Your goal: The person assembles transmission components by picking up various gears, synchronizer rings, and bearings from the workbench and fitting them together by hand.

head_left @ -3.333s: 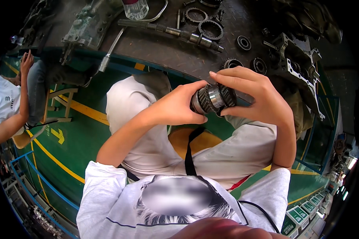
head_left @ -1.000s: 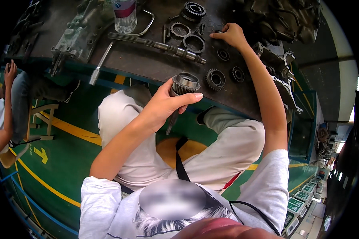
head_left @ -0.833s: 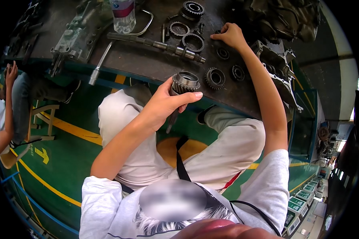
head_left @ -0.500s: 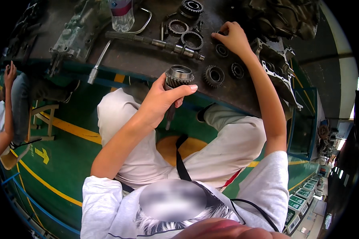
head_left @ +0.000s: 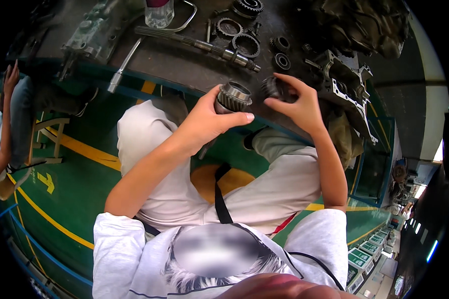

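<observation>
My left hand (head_left: 204,115) is wrapped round a helical gear (head_left: 233,96) with a smooth metal collar on top, held at the bench's near edge. A dark shaft-like end (head_left: 204,149) shows below this hand. Close by on the right, my right hand (head_left: 302,103) has its fingers and thumb around a dark toothed gear (head_left: 271,88). This gear is blurred and partly covered by the hand. Beyond my hands, a long splined shaft (head_left: 199,46) lies across the bench.
Two ring gears (head_left: 246,46), a bearing (head_left: 282,61) and a small gear (head_left: 281,44) lie farther back. Metal housings flank the bench (head_left: 169,74), one at right (head_left: 341,84). A socket wrench (head_left: 116,79) overhangs the left edge near a bottle (head_left: 159,15). Another person's hand (head_left: 11,77) shows at far left.
My right hand has come back toward me from the small parts and closed round the dark gear near the edge. My left hand still holds the helical gear.
</observation>
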Motion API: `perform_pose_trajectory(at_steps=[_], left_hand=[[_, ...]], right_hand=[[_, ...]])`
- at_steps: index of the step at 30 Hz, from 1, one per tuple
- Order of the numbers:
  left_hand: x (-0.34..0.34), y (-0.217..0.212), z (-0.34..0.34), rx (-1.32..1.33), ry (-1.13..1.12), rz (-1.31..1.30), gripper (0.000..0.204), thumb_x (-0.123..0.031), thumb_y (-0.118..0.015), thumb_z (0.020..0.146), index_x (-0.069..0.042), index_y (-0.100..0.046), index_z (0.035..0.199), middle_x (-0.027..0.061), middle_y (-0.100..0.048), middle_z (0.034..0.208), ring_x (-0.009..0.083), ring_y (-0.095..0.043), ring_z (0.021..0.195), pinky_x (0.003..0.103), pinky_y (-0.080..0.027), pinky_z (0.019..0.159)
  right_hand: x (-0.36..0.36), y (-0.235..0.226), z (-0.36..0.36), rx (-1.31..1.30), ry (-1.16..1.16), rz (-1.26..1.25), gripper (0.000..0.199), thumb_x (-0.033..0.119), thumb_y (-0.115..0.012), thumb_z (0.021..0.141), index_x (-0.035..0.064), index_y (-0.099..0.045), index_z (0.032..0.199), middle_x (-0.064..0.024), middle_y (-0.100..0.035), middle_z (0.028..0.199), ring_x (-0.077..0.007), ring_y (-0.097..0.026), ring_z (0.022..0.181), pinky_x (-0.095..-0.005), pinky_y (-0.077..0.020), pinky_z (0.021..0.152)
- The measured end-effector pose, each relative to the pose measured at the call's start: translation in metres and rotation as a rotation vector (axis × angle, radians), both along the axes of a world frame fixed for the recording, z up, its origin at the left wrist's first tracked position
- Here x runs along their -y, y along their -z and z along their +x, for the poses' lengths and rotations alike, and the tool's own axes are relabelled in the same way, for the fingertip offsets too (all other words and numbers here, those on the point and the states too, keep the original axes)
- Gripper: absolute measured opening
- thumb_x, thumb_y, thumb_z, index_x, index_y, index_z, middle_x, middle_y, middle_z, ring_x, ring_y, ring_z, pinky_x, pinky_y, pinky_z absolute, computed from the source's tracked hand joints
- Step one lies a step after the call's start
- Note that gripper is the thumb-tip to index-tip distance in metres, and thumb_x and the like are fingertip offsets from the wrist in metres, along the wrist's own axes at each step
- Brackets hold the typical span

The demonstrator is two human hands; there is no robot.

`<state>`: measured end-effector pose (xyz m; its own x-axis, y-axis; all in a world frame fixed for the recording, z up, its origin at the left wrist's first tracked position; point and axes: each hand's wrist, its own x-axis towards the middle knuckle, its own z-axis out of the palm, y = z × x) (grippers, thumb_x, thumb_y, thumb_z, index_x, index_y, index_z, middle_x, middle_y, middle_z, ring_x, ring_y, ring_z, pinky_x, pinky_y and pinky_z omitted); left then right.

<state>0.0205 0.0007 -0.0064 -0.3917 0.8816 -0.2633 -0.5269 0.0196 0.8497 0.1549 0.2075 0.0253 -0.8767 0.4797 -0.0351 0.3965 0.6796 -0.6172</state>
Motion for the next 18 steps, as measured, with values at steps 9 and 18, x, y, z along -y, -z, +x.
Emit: perform_pose_trajectory(at_steps=[9, 18], left_hand=[[-0.005, -0.011, 0.007, -0.080, 0.268, 0.021, 0.050, -0.027, -0.082, 0.075, -0.006, -0.057, 0.113, -0.0049, -0.057, 0.083, 0.0024, -0.046, 0.063, 0.019, -0.037, 0.053], [-0.008, -0.004, 0.009, -0.111, 0.289, -0.019, 0.050, -0.023, -0.080, 0.075, -0.002, -0.057, 0.113, -0.0007, -0.061, 0.087, 0.0065, -0.054, 0.074, 0.022, -0.044, 0.064]], right_hand=[[0.014, -0.007, -0.006, -0.184, 0.241, -1.253, 0.056, 0.046, -0.036, 0.101, 0.0000, -0.058, 0.123, -0.0152, -0.064, 0.118, -0.0242, -0.064, 0.101, -0.0335, -0.0500, 0.084], [0.037, -0.010, 0.004, -0.221, -0.004, -0.801, 0.052, 0.020, -0.070, 0.086, -0.0041, -0.055, 0.129, -0.0095, -0.062, 0.117, -0.0144, -0.058, 0.107, -0.0296, -0.0480, 0.091]])
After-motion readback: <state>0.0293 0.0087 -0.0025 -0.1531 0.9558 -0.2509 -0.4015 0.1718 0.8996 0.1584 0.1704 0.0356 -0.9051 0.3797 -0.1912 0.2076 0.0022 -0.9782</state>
